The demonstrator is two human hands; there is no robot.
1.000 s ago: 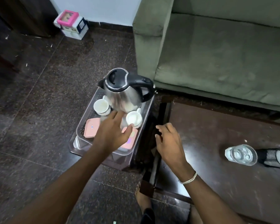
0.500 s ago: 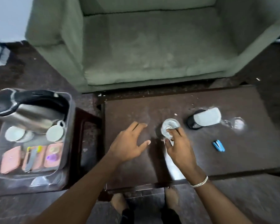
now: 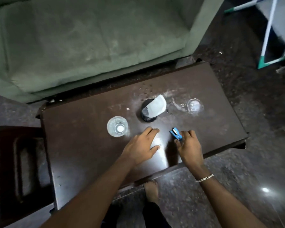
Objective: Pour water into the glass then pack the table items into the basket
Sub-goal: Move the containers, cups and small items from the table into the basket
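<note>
— Where is the glass [image 3: 117,126]?
— Upright on the dark worktop [image 3: 82,129], at ten o'clock from the left hand [image 3: 142,148], whose grip lies flat, open and empty.
— And the right hand [image 3: 188,146]?
— Its fingertips pinch a small blue stapler [image 3: 176,133] at six o'clock from the black tissue holder [image 3: 148,112].

glass [image 3: 117,126] left on table [image 3: 89,145], stapler [image 3: 176,133] right, sofa [image 3: 89,38] behind
</note>
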